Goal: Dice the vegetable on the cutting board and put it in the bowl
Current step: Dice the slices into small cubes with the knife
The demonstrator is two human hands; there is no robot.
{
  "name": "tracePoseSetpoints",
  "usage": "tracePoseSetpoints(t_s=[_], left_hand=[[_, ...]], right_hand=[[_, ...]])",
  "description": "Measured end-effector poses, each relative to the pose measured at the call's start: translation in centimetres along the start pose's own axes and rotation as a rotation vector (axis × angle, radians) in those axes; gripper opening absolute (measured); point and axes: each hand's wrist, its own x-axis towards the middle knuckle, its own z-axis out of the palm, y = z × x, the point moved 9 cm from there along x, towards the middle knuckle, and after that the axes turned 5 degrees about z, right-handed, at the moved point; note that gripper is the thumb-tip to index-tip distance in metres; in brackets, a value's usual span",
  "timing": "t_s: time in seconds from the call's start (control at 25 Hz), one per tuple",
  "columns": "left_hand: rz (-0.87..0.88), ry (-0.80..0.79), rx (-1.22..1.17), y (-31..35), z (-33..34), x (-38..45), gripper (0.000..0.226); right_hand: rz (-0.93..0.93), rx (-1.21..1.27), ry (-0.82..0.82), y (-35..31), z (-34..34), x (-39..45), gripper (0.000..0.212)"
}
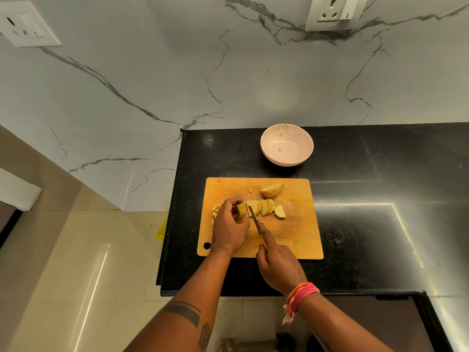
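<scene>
A wooden cutting board [299,232] lies on the black counter. On it lie a potato half [272,190], a fanned row of potato slices [265,207] and small cut pieces [216,209] at the board's left edge. My left hand [229,228] pinches a few slices [241,210] against the board. My right hand [278,265] grips a small knife [253,218], index finger along its spine, the blade just right of the held slices. A pale pink bowl [286,144] stands behind the board, nearly empty apart from a tiny scrap.
The black counter [368,224] ends just left of the board, with tiled floor [88,262] below. A marble wall [177,72] with two sockets rises behind. A yellow object [161,231] lies on the floor by the counter edge.
</scene>
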Motion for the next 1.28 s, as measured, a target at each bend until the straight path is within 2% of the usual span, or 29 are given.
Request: tracePoseSetpoints(t_s=[0.24, 0.4, 0.68, 0.88, 1.08, 1.28], left_hand=[[0.021, -0.057, 0.057, -0.2, 0.4, -0.9, 0.044], [0.004, -0.098, 0.14, -0.4, 0.6, -0.9, 0.043], [0.063, -0.05, 0.226, -0.3, -0.4, -1.7, 0.029], [0.115, -0.125, 0.367, 0.0, 0.4, -1.9, 0.036], [0.119, -0.066, 0.414, -0.1, 0.0, -2.5, 0.031], [0.123, -0.077, 0.459, 0.1, -0.2, -2.3, 0.038]], right_hand=[[0.086, -0.026, 0.079, 1.1, -1.5, 0.7, 0.066], [0.064, -0.023, 0.05, 0.6, -0.9, 0.0, 0.067], [-0.002, -0.032, -0.021, 0.2, 1.2, -1.0, 0.066], [-0.002, -0.04, 0.011, 0.4, 0.9, -0.9, 0.066], [-0.034, -0.083, 0.05, -0.2, 0.5, -1.0, 0.062], [-0.047, -0.181, 0.069, -0.7, 0.1, -0.9, 0.062]])
